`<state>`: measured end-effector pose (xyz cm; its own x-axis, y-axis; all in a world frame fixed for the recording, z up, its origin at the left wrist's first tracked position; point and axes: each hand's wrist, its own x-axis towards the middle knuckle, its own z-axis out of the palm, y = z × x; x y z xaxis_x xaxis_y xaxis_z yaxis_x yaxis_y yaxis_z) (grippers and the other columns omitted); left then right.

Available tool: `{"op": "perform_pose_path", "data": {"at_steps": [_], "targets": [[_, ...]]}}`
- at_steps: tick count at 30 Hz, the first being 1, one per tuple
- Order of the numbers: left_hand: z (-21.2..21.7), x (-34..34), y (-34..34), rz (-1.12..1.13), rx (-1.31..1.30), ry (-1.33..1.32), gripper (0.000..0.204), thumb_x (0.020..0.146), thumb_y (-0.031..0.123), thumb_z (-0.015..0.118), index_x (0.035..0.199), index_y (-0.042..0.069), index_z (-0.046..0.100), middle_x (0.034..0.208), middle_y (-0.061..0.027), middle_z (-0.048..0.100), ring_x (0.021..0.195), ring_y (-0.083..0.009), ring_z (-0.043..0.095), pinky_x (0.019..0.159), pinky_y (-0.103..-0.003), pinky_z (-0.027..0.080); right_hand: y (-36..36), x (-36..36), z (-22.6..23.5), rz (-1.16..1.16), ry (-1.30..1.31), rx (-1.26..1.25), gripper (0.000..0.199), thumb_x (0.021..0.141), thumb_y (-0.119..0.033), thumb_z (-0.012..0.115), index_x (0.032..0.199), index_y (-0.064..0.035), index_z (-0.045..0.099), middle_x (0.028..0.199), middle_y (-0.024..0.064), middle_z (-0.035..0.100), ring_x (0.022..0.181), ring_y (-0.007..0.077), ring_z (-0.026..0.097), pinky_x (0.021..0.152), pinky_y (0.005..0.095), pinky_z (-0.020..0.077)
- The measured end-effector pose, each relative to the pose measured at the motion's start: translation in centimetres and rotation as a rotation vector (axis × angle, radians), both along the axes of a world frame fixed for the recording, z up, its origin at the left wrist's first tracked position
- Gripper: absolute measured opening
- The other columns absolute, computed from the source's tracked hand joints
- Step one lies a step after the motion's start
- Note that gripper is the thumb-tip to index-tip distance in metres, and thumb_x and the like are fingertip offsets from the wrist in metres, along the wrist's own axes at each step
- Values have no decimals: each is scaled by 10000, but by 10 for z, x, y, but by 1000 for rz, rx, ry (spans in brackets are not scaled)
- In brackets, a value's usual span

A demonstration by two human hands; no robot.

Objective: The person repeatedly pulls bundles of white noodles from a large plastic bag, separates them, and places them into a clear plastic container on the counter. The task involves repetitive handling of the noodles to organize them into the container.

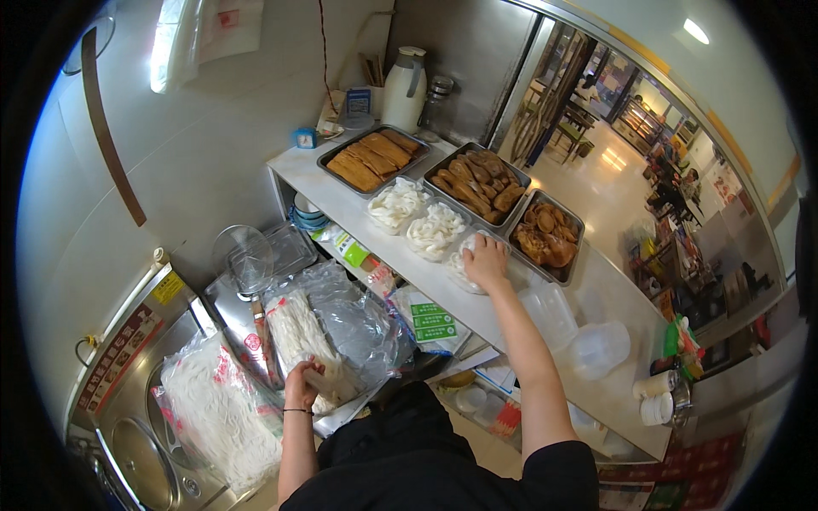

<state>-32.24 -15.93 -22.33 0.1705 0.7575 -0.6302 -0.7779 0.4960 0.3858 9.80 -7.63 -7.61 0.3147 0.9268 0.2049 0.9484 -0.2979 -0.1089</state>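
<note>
My right hand [486,262] reaches forward to the third clear plastic tub, its fingers curled down onto the white noodles [457,271] in it. Two more tubs of white noodles, the middle one [436,232] and the far one [399,205], stand in a row to its left on the counter. Low on the left, my left hand [301,383] is closed beside an opened plastic bag of long white noodles [298,328]. Its fingers curl inward at the edge of these noodles; what they hold, if anything, cannot be made out.
Metal trays of brown slabs [372,159], brown pieces [480,181] and darker braised food [547,234] line the counter's far side. Clear empty tubs [548,313] sit to the right. A bigger noodle bag [221,409] lies by the steel sink. A strainer [243,255] and white jug [405,89] stand farther back.
</note>
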Motion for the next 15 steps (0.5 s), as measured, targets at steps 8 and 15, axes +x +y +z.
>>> {"op": "perform_pose_path", "data": {"at_steps": [8, 15], "targets": [[2, 0, 1, 5, -10, 14, 175, 732, 17, 453, 894, -36, 492, 714, -93, 498, 636, -197, 499, 677, -306, 454, -3, 7, 2, 31, 250, 294, 431, 747, -302, 556, 1073, -24, 513, 1147, 163, 434, 1084, 330, 368, 918, 393, 304], [-5, -2, 5, -10, 2, -1, 207, 729, 22, 457, 925, -41, 476, 689, -93, 496, 635, -200, 500, 691, -323, 457, -4, 10, -4, 9, 104, 104, 501, 768, -365, 521, 1131, -24, 463, 1190, 168, 409, 1100, 336, 364, 946, 417, 273]]}}
